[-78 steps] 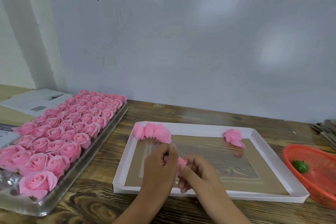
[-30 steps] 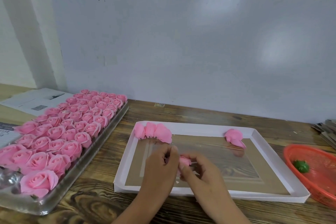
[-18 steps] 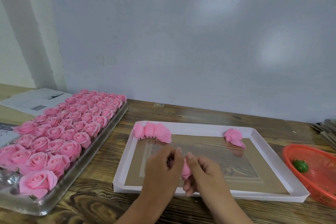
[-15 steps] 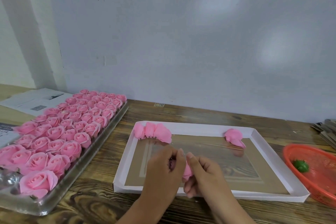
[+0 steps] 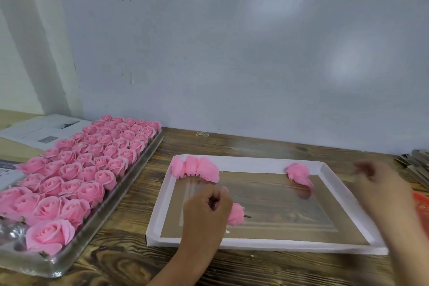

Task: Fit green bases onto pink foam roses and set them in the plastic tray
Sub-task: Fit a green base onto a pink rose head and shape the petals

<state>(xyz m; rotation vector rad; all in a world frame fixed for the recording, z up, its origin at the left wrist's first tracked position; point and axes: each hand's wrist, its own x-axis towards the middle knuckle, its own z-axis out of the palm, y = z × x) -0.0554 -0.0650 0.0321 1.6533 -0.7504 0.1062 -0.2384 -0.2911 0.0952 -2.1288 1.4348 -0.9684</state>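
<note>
Rose (image 5: 236, 214) held by left hand (image 5: 205, 212), lower centre | right hand (image 5: 380, 183) blurred at right, grip unclear | dark wood-grain table (image 5: 243, 144) | pale wall panel (image 5: 232, 65) behind

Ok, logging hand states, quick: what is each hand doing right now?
Left hand: fingers curled round a pink rose, holding it over the white tray.
Right hand: motion-blurred near the red basket; cannot tell.

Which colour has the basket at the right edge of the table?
Red-orange basket, seen in the head view.
</note>
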